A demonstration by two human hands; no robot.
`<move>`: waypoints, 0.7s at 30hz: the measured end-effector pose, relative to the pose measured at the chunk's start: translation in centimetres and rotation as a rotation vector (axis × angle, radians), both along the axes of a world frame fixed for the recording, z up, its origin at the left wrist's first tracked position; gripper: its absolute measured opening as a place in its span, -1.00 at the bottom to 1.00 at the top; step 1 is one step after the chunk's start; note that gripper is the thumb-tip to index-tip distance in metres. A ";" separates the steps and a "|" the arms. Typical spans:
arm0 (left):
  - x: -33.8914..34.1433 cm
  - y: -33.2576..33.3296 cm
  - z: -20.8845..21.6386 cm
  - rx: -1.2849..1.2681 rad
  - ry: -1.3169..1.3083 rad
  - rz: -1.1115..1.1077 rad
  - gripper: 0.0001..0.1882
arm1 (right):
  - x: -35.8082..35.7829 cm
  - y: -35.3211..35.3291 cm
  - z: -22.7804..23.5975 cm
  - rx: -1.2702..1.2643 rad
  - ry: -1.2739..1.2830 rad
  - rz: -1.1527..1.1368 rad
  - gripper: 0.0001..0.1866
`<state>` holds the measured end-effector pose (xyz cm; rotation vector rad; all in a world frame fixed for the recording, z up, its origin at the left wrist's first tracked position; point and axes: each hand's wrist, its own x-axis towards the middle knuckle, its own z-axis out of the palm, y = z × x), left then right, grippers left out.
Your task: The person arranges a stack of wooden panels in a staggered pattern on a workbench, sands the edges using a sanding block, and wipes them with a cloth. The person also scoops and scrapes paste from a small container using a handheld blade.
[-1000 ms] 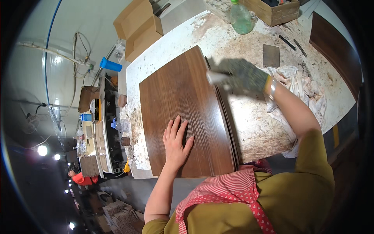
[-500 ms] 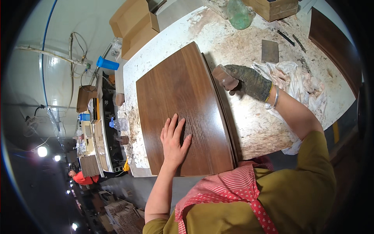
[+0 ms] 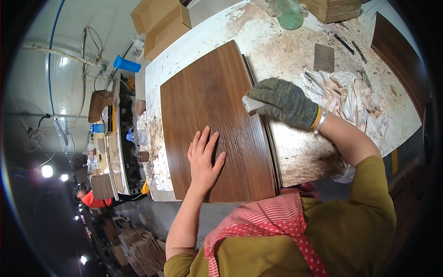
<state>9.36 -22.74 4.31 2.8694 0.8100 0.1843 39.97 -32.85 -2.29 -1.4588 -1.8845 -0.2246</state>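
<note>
A stack of dark brown wooden boards (image 3: 207, 92) lies on the stained white table, its top one glossy with visible grain. My bare left hand (image 3: 204, 159) rests flat on that top board, fingers spread. On my right hand (image 3: 286, 102) is a dark grey knitted glove with a yellow cuff. Its fingers are closed round a small folded pad (image 3: 252, 105), pale on the side that shows, at the board's right edge. Whether the pad is sandpaper or cloth I cannot tell. The gloved fingertips are partly hidden.
Right of my gloved hand lie a crumpled white rag (image 3: 355, 99), a flat grey metal plate (image 3: 324, 57) and dark strips (image 3: 344, 44). A greenish bottle (image 3: 289, 15) and a cardboard box (image 3: 333, 10) stand at the back. A curved brown board (image 3: 399, 62) lies far right.
My gloved right hand has moved left with the pad, from beside the stack to its right edge, and has turned over, back upward. My left hand stays on the board.
</note>
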 end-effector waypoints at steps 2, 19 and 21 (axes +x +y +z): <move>0.0 0.0 0.0 0.000 -0.008 -0.002 -0.42 | 1.6 1.0 0.2 0.189 -0.252 -0.063 -0.42; 0.1 -0.1 0.2 -0.012 0.013 0.004 -0.42 | 7.4 10.4 -0.9 -0.119 -0.056 -0.168 -0.36; 0.2 -0.1 0.2 -0.015 0.015 0.004 -0.41 | 9.9 13.3 -0.4 -0.122 -0.247 -0.279 -0.44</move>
